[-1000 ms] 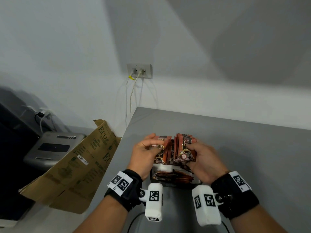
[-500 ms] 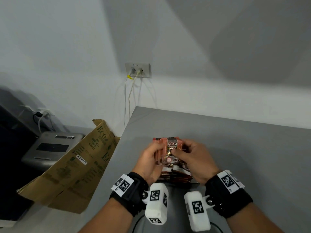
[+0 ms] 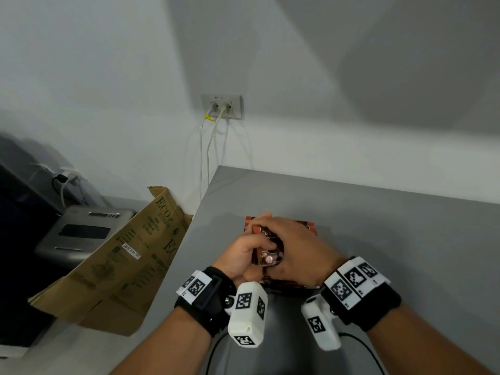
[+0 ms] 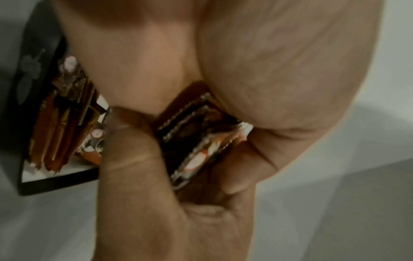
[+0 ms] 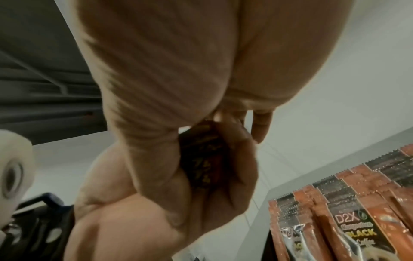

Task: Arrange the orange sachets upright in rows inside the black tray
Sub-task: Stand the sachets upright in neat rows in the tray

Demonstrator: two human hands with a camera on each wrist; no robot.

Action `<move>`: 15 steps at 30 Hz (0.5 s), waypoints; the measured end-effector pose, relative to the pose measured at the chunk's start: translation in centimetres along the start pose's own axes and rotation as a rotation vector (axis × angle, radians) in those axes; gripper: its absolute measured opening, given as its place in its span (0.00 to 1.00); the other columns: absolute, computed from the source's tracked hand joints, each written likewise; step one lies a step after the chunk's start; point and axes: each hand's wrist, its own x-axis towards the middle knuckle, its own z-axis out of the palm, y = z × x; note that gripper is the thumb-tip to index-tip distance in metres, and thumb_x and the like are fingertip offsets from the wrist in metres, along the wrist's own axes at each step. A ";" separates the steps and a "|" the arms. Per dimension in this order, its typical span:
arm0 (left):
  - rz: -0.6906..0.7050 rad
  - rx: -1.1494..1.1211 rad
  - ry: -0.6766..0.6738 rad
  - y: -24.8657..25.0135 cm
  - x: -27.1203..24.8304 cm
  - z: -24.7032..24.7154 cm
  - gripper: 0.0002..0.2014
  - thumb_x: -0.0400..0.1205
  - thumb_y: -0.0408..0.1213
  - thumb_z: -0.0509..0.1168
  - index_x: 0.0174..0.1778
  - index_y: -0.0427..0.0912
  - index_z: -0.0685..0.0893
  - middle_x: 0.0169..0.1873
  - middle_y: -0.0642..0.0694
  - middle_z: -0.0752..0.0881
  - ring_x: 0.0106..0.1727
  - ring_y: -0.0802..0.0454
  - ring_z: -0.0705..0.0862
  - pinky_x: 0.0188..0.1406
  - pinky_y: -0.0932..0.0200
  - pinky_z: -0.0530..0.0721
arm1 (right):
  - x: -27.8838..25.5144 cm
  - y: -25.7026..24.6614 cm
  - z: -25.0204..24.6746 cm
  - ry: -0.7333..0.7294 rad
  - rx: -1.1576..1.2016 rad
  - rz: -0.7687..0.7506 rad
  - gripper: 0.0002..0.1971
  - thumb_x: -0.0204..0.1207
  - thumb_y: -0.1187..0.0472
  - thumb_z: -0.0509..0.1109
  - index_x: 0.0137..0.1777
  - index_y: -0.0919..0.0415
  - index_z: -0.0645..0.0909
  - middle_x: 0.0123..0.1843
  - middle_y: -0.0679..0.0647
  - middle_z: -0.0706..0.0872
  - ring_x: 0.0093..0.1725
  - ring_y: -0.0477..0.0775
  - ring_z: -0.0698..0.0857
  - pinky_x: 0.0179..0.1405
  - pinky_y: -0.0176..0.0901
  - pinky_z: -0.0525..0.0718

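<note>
Both hands, left hand and right hand, clenched one bundle of sachets; squeezed unevenly, it would probably splay, toppling the row at 12 o'clock.

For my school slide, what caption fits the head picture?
Both hands, left hand and right hand, hold orange sachets over the tray.

Readable print: sachets + cardboard box.
Sachets standing in the row, rt wrist view: "D2X", then "BLACK", "Coffee" below; the script line betw. them too blurred to read. Held sachet, head view: "D2" shows, rest covered by fingers. Cardboard box left of table: "ECO" in large green letters, smaller "TISSUE", "12 ROLLS"; its white sticker too small to read for sure.
</note>
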 end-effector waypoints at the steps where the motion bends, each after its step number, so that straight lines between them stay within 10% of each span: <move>1: -0.003 -0.011 0.015 0.0 0.2 -0.1 0.39 0.61 0.22 0.68 0.72 0.42 0.77 0.56 0.31 0.84 0.57 0.34 0.85 0.63 0.38 0.79 | 0.0 0.0 0.2 0.008 0.023 -0.013 0.42 0.63 0.53 0.83 0.78 0.42 0.69 0.75 0.40 0.76 0.75 0.40 0.73 0.78 0.42 0.70; 10: 0.118 0.174 0.038 0.9 -0.2 0.2 0.22 0.75 0.13 0.58 0.63 0.32 0.79 0.48 0.29 0.85 0.45 0.41 0.89 0.42 0.51 0.89 | 0.7 0.2 0.4 0.027 0.189 0.025 0.42 0.58 0.45 0.82 0.74 0.41 0.71 0.71 0.39 0.75 0.72 0.38 0.75 0.73 0.38 0.73; 15: 0.207 0.362 0.100 1.6 0.1 -0.5 0.35 0.72 0.10 0.69 0.73 0.40 0.75 0.57 0.25 0.87 0.50 0.37 0.89 0.51 0.46 0.88 | 1.4 1.1 -1.5 0.227 0.318 0.236 0.15 0.75 0.57 0.77 0.61 0.46 0.86 0.48 0.41 0.88 0.43 0.41 0.88 0.49 0.40 0.84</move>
